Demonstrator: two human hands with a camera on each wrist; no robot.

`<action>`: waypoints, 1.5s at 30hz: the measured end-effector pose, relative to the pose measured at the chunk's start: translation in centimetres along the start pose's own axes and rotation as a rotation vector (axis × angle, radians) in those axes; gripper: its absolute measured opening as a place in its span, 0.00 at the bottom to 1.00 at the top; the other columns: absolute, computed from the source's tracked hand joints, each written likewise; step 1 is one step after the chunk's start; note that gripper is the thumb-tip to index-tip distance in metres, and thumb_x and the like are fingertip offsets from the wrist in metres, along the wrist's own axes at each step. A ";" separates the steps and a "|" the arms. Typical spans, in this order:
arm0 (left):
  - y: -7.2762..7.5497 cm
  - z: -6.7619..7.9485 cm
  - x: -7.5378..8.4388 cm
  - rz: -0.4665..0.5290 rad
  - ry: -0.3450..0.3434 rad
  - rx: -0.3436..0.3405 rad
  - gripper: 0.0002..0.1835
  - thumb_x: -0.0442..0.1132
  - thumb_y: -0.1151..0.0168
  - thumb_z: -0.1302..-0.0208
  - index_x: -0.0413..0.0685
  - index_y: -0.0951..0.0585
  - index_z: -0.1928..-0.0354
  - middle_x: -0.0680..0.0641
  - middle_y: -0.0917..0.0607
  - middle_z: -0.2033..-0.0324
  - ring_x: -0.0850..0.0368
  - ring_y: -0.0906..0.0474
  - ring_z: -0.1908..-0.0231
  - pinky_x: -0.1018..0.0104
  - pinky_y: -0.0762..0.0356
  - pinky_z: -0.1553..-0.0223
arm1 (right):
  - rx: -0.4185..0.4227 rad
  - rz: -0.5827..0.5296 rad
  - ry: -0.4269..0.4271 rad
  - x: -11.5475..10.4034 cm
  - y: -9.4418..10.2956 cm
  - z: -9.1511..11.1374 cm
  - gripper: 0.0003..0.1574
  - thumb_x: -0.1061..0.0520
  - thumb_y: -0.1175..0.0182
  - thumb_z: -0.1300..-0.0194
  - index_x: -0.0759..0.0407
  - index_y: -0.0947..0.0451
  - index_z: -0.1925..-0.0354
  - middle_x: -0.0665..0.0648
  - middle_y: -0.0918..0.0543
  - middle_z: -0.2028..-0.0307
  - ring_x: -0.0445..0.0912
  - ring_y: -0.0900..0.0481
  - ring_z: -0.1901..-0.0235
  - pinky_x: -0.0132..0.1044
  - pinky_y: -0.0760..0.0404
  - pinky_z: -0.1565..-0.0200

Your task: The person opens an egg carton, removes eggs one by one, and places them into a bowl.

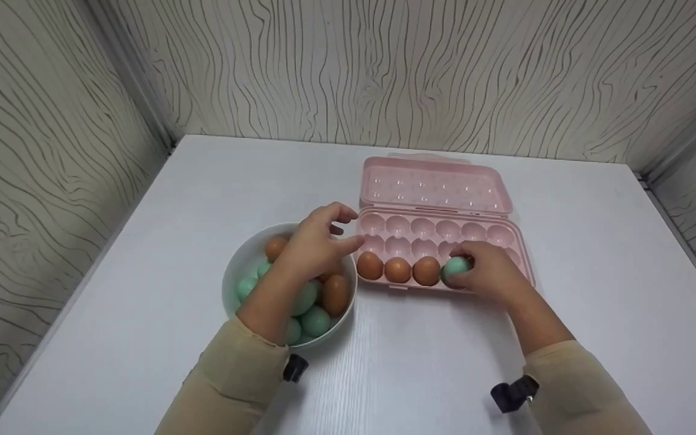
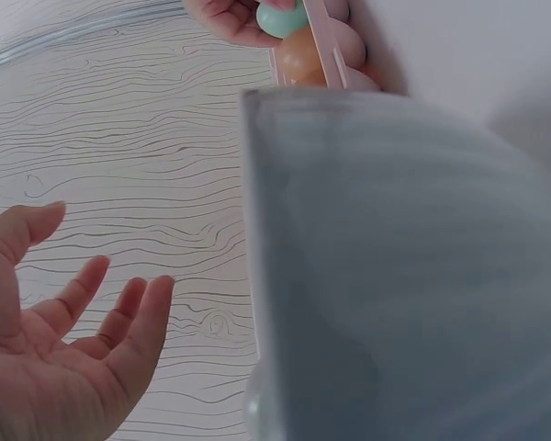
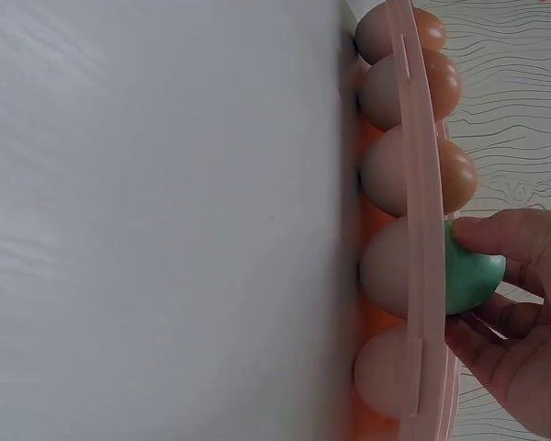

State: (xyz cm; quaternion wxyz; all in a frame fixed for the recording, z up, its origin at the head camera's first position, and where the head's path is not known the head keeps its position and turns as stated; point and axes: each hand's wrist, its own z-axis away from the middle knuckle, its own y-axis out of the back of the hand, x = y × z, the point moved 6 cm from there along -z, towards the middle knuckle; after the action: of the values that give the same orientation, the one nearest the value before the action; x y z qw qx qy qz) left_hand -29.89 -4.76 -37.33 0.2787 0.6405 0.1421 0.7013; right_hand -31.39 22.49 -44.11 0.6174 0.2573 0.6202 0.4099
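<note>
My right hand (image 1: 488, 270) holds a green egg (image 3: 473, 274) between thumb and fingers, set in a cup of the front row of the pink egg carton (image 1: 526, 266). To its left in that row sit three brown eggs (image 1: 398, 270). Over the right part of a white bowl (image 1: 231, 266) hovers my left hand (image 1: 318, 248), its fingers spread and holding nothing; the left wrist view shows its palm and loosely bent fingers. Inside the bowl lie several green eggs (image 1: 315, 321) and brown eggs (image 1: 335, 295), partly hidden by the left forearm.
The carton's lid (image 1: 435, 184) is folded back, away from me. Bare cups (image 1: 423, 228) show in its two rear rows. All stands on a white table (image 1: 408, 368), with patterned panels (image 1: 384, 72) behind and at the sides. The bowl stands close against the carton's left end.
</note>
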 end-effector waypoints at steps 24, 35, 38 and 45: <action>-2.3 -0.2 1.6 0.100 -0.141 -0.058 0.19 0.46 0.37 0.44 0.59 0.27 0.49 0.56 0.27 0.50 0.58 0.31 0.49 0.62 0.27 0.51 | 0.011 -0.377 0.034 -5.1 3.1 0.3 0.26 0.51 0.34 0.46 0.58 0.26 0.50 0.57 0.22 0.56 0.49 0.26 0.56 0.33 0.24 0.56; -4.9 -0.2 2.7 0.098 -0.217 -0.074 0.25 0.42 0.33 0.47 0.57 0.29 0.47 0.55 0.27 0.49 0.59 0.30 0.49 0.70 0.26 0.55 | 0.000 -0.561 0.145 -7.7 2.8 0.7 0.24 0.54 0.33 0.46 0.60 0.24 0.52 0.58 0.23 0.56 0.49 0.27 0.58 0.32 0.24 0.57; -5.3 -0.2 2.9 0.122 -0.229 -0.067 0.27 0.40 0.33 0.48 0.56 0.30 0.45 0.55 0.27 0.49 0.59 0.29 0.50 0.72 0.26 0.55 | 0.003 -0.614 0.162 -8.2 2.7 0.8 0.23 0.55 0.33 0.47 0.60 0.24 0.52 0.58 0.22 0.56 0.50 0.26 0.58 0.32 0.24 0.57; -5.8 -0.2 3.0 0.149 -0.221 -0.045 0.26 0.39 0.31 0.49 0.56 0.29 0.47 0.55 0.26 0.51 0.58 0.27 0.50 0.73 0.27 0.54 | 0.004 -0.682 0.184 -8.9 2.4 0.8 0.24 0.56 0.32 0.49 0.63 0.24 0.54 0.60 0.22 0.57 0.50 0.23 0.59 0.33 0.23 0.56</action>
State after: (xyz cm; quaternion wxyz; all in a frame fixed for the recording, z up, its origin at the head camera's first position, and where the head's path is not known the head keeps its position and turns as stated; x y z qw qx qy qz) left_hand -28.97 1.67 -38.16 0.2539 0.7162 0.0468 0.6484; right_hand -30.08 16.57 -37.15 0.6598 -0.0013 0.7243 0.2002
